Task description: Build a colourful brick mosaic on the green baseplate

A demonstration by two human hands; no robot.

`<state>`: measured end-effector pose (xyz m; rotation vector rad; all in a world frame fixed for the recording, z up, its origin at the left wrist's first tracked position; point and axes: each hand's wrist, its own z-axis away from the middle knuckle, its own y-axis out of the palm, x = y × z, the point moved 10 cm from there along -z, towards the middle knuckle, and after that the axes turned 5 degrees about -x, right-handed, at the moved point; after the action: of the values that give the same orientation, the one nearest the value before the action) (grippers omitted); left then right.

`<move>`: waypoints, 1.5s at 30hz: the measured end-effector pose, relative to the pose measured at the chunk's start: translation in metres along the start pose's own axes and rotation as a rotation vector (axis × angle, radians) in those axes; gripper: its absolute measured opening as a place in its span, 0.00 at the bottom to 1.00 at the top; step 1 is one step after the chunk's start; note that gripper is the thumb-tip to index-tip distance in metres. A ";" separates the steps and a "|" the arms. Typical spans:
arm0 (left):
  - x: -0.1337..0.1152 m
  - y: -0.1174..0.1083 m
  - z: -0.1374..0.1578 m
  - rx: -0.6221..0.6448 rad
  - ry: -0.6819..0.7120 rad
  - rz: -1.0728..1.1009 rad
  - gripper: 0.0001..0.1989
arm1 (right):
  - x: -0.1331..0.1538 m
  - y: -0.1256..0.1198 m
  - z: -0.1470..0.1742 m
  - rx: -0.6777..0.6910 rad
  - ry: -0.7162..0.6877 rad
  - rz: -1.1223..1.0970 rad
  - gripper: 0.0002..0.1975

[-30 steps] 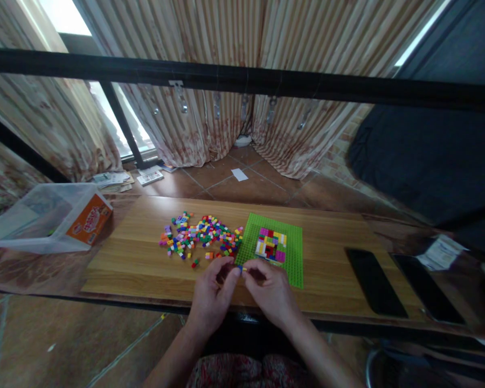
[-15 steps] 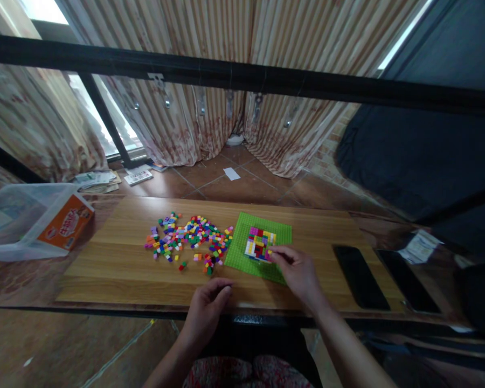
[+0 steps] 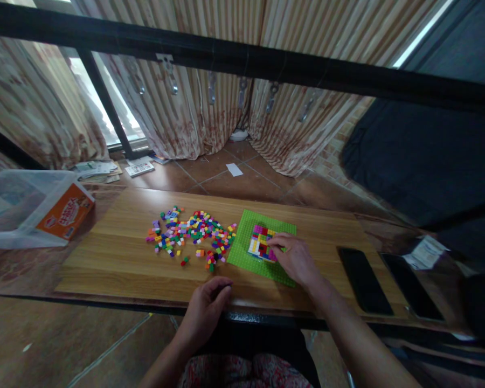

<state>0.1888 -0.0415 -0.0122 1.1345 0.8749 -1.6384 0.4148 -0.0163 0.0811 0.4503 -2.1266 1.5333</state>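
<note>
A low, many-coloured build of toy bricks [image 3: 257, 246] sits on a green studded baseplate [image 3: 242, 237]. My right hand [image 3: 295, 258] reaches over the build's right side, its thumb and fingers closed together at the top bricks. Whatever is between those fingertips is hidden. By the table's front edge rests my left hand [image 3: 208, 304], with fingers curled and thumb close to them. Something small and dark may show at its fingertips, too small to name. A spread of loose toy bricks [image 3: 200, 229] lies left of the baseplate.
The wooden table [image 3: 113, 258] carries a dark phone [image 3: 366, 280] on the right, with a second dark phone [image 3: 412, 285] beside it. A clear plastic bin [image 3: 28, 210] with an orange label stands at the left. A black rail [image 3: 226, 51] crosses above, before curtains [image 3: 210, 118].
My right hand has shifted from the build's lower right edge to over its upper right part. My left hand keeps its place. The camera view has tilted slightly.
</note>
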 end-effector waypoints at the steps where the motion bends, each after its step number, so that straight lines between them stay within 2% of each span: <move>1: -0.002 -0.001 0.000 -0.005 0.019 -0.023 0.16 | 0.000 0.001 -0.002 0.013 0.005 0.011 0.13; 6: -0.007 0.000 0.002 0.005 0.050 -0.051 0.15 | -0.006 -0.001 -0.007 0.006 0.056 -0.014 0.12; 11: -0.005 0.003 0.003 0.044 0.046 -0.028 0.14 | -0.024 -0.011 -0.002 -0.141 0.172 -0.055 0.09; 18: -0.001 0.002 0.002 0.051 0.063 -0.062 0.14 | -0.038 -0.009 0.007 -0.219 0.298 -0.118 0.15; 22: -0.001 0.001 0.002 0.043 0.083 -0.083 0.13 | -0.022 -0.009 0.007 -0.196 0.198 0.016 0.09; 26: -0.003 0.000 0.003 0.034 0.103 -0.091 0.13 | -0.001 -0.005 0.008 -0.122 0.070 0.211 0.09; 32: -0.002 0.002 0.004 0.052 0.080 -0.096 0.14 | 0.016 0.004 0.006 0.002 0.057 0.442 0.09; 37: -0.005 0.002 0.005 0.063 0.094 -0.092 0.15 | 0.014 0.009 0.008 0.027 0.090 0.444 0.07; 45: 0.001 0.004 0.005 0.075 0.076 -0.056 0.15 | 0.011 0.012 0.005 0.029 0.049 0.386 0.09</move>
<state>0.1909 -0.0472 -0.0117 1.2411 0.9081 -1.6953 0.3988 -0.0175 0.0766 0.0068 -2.2477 1.7594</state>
